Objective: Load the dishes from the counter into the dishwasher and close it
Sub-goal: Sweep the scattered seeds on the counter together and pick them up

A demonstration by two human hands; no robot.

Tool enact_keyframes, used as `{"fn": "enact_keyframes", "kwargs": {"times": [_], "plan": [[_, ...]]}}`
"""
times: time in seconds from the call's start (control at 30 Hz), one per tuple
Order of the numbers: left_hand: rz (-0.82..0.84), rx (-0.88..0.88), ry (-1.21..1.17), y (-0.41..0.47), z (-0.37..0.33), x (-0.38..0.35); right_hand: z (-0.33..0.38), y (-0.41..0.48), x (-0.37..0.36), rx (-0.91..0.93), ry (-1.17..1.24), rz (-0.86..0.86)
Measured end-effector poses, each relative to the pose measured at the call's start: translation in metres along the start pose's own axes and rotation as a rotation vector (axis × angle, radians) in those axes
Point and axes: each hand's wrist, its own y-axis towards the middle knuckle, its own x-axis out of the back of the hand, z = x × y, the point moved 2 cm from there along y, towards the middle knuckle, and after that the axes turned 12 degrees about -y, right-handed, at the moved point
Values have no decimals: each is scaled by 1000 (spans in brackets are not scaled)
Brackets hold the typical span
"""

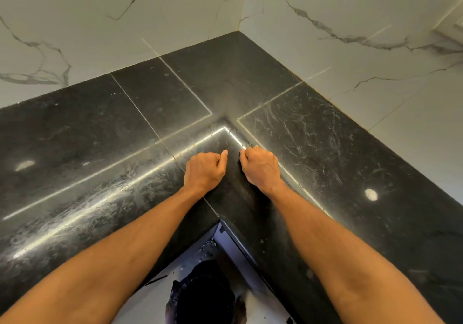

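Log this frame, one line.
left hand: loose fist, empty | right hand: same | both resting on black counter | dishes: none visible

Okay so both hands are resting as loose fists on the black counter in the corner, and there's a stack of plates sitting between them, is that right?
Not quite. The head view shows no plates: the left hand and right hand rest as loose fists on the black counter, with only bare counter between them.

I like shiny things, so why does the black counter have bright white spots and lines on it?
In the head view, that is glare: lamps above mirror in the polished counter as two white spots and long bright streaks. The wide lens bends the counter edges. Both hands, left hand and right hand, look sharp, not blurred.
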Motion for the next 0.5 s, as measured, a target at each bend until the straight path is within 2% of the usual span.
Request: {"fn": "enact_keyframes", "kwargs": {"times": [0.2,0.37,0.5], "plan": [[-19,-31,-13,1,3,1,-3,-6,-8,23,79,-211],[-10,-27,-29,2,3,1,-1,-8,-7,26,45,-234],[6,8,-46,1,3,0,-2,-8,-6,-80,139,-236]]}}
